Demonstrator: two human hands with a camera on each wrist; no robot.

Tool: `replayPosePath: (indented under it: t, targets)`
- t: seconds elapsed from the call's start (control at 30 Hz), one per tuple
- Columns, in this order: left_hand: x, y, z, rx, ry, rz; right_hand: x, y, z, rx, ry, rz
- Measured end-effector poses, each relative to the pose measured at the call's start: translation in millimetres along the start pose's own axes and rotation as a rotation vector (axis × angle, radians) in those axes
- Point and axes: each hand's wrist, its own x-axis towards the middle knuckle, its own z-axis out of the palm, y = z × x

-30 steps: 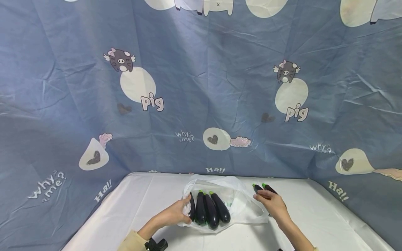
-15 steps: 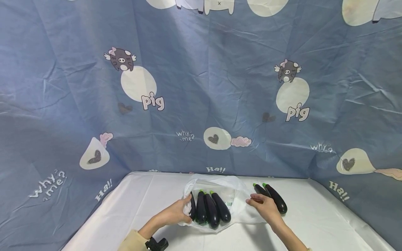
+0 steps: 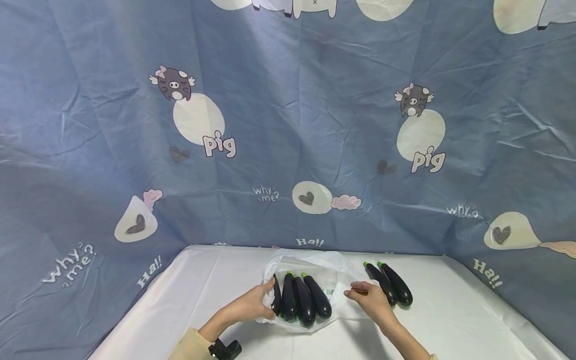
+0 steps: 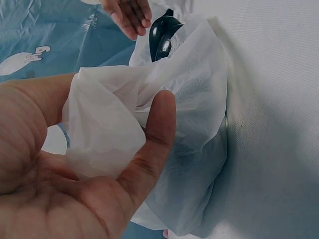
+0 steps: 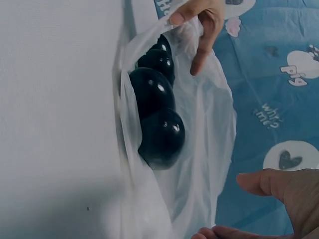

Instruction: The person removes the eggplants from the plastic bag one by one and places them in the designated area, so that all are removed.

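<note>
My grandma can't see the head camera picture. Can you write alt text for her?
A person's left hand holds the edge of an open white plastic bag with four dark eggplants inside, while the right hand is near its other side. Two more eggplants lie to the right on a white table, before a blue pig-print cloth.

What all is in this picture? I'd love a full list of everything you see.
Table: 1, white, across the lower middle
Backdrop: 1, blue with pig prints, behind the table
Plastic bag: 1, whitish, lying open on the table
Bagged eggplants: 4, near-black, side by side in the bag
Loose eggplants: 2, near-black with green tips, right of the bag
Sleeves: 2, pale yellow, bottom edge
Wrist device: 1, black, left wrist
Left hand: 1, bare, gripping the bag's left edge
Right hand: 1, bare, by the bag's right end
</note>
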Motion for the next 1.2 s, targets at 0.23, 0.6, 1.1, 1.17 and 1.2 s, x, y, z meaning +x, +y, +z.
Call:
replayPosePath:
  t: [0.23,0.6,1.1,1.17,1.2]
  targets:
    - [0.8,-1.3,-0.5,0.009,0.003,-0.007,1.0,-4,12,0.024,-0.010,-0.029]
    - [-0.2,-0.5,0.1,0.002,0.002,-0.005,4.1,-10,27,0.035,-0.012,-0.031]
    - [0.1,-0.5,1.8,0.006,0.009,-0.009,7.3,-10,44,0.056,-0.048,-0.054]
    - [0.3,-0.7,1.9,0.005,0.007,-0.006,7.2,-10,47,0.055,-0.052,-0.063]
    - [0.5,-0.7,2.0,0.005,0.007,-0.005,6.8,-11,49,0.060,-0.053,-0.070]
